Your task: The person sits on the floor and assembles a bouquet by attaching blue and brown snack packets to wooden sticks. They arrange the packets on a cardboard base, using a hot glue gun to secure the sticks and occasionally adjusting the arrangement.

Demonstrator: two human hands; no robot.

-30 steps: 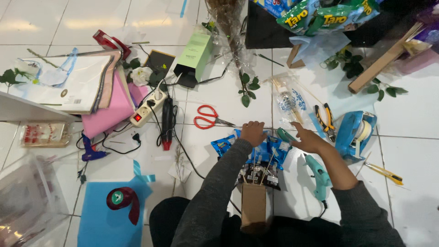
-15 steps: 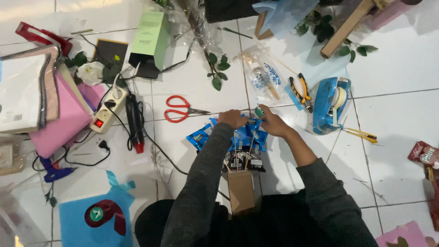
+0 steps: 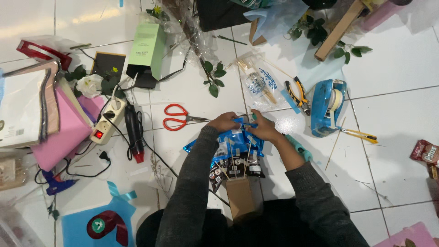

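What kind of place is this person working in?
Probably a home craft spot on a white tiled floor: red-handled scissors, a blue tape dispenser and coloured paper sheets lie spread about, while both hands arrange blue snack packets on sticks.

Dark grey ribbed knit sleeves

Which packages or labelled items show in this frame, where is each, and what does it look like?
Blue snack packets: centre, shiny blue foil, held between left hand and right hand.
Green box: top left of centre, tall, pale green.
Red wrapper: right edge, crinkled red with white print.
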